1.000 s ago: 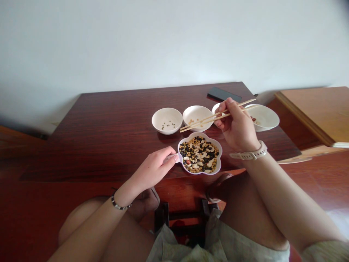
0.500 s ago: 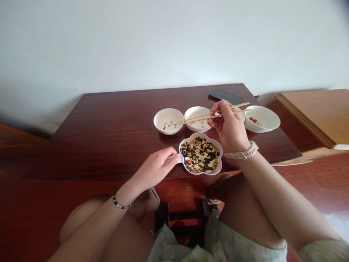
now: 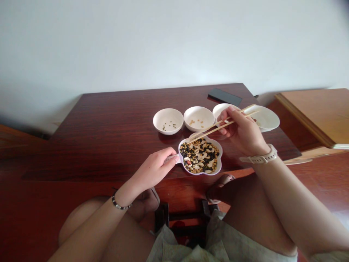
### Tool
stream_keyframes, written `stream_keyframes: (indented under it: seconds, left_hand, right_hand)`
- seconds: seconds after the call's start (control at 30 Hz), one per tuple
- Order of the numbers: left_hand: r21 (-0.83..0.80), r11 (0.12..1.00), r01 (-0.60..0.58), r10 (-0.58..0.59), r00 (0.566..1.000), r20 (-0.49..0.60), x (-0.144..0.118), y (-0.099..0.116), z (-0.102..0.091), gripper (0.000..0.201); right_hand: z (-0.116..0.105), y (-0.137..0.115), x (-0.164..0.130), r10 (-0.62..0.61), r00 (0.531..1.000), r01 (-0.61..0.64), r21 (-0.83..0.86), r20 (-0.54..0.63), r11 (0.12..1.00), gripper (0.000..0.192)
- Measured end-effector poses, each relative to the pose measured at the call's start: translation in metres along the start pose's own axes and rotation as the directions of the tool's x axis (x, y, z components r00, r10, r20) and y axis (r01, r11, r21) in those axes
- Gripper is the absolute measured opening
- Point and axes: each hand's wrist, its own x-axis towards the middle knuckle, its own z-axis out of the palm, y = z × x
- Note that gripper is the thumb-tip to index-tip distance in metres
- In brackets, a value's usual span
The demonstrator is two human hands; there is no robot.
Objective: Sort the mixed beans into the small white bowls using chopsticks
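So the right hand (image 3: 243,134) has its fingers closed around a pair of wooden chopsticks (image 3: 220,124), gripped near the back end, and the sticks angle down toward about 8 o'clock from the hand, with the tips right at the far rim of the flower-shaped dish (image 3: 200,156). Can't tell if there's anything pinched between the tips, too small to make out. That dish is full of mixed beans and seeds (image 3: 200,154), dark, yellow and pale ones all jumbled, and it sits at the near edge of the table (image 3: 114,127). The left hand (image 3: 154,168) is at 9 o'clock of the dish, fingers pressed together on its little handle (image 3: 174,158). At 12 o'clock from the dish there's a row of white bowls: the left bowl (image 3: 168,121) has a few green beans in it, the middle bowl (image 3: 199,118) a few yellow ones, then a third bowl (image 3: 222,109) partly hidden behind the right hand, and a larger bowl (image 3: 264,118) out at 2 o'clock. Further back at 1 o'clock a black phone (image 3: 225,96) lies flat near the far edge. White watch (image 3: 259,158) on the right wrist, bead bracelet (image 3: 119,205) on the left.
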Motion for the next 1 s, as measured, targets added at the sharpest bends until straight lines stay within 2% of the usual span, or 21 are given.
stream_keyframes:
  seconds: [0.27, 0.5, 0.77, 1.0]
  left_hand:
    - [-0.009, 1.000, 0.004, -0.004, 1.000, 0.010, 0.001, -0.005, -0.001, 0.036]
    - [-0.005, 1.000, 0.010, -0.010, 1.000, 0.018, 0.001, -0.004, -0.001, 0.035]
    - [-0.003, 1.000, 0.008, -0.008, 1.000, 0.015, 0.001, -0.002, 0.000, 0.035]
    - [0.003, 1.000, 0.011, -0.011, 1.000, 0.016, 0.002, -0.001, 0.001, 0.035]
  right_hand:
    - [-0.027, -0.004, -0.010, 0.153, 0.988, -0.148, -0.123, 0.037, 0.981, 0.033]
    - [-0.025, -0.002, -0.015, 0.122, 0.990, -0.097, -0.273, 0.074, 0.957, 0.033]
    - [-0.009, 0.010, -0.014, 0.161, 0.986, -0.154, -0.133, 0.044, 0.979, 0.033]
    - [-0.008, 0.019, -0.012, 0.150, 0.988, -0.147, -0.098, 0.025, 0.984, 0.034]
